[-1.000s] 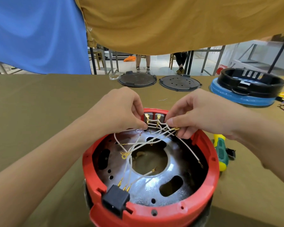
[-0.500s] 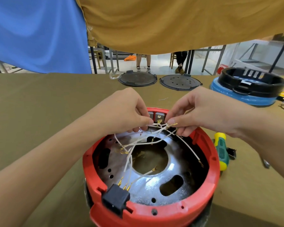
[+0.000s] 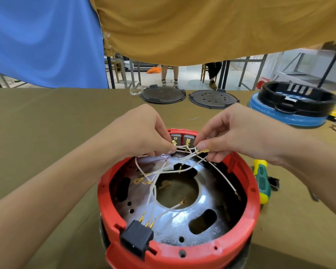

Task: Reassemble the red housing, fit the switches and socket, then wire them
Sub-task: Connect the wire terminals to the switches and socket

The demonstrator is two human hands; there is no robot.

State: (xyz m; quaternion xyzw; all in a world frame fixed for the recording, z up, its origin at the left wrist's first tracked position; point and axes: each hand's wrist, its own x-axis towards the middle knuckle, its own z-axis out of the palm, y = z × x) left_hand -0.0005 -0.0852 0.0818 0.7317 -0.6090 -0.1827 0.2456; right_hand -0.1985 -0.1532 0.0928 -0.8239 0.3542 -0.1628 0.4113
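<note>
The round red housing [image 3: 250,206] sits open side up in front of me, a shiny metal plate [image 3: 184,226] with a centre hole inside it. A black socket [image 3: 136,239] is seated in its near rim with three white wires plugged in. Two grey switches [image 3: 181,139] with brass tabs sit in the far rim. Several white wires [image 3: 153,191] with brass terminals cross the inside. My left hand [image 3: 142,133] pinches a wire end at the left switch. My right hand [image 3: 239,133] pinches a brass terminal [image 3: 203,151] just right of the switches.
A green and yellow screwdriver [image 3: 262,181] lies right of the housing. Two dark round lids [image 3: 163,94] lie at the table's far edge. A black ring on a blue base [image 3: 297,107] stands far right, loose coloured wires beside it. Cloth hangs above; people's legs show beyond.
Both hands shifted slightly at the far rim; my right hand drew its terminal a little to the right, and the wire bundle lifted and tightened. The housing stayed put.
</note>
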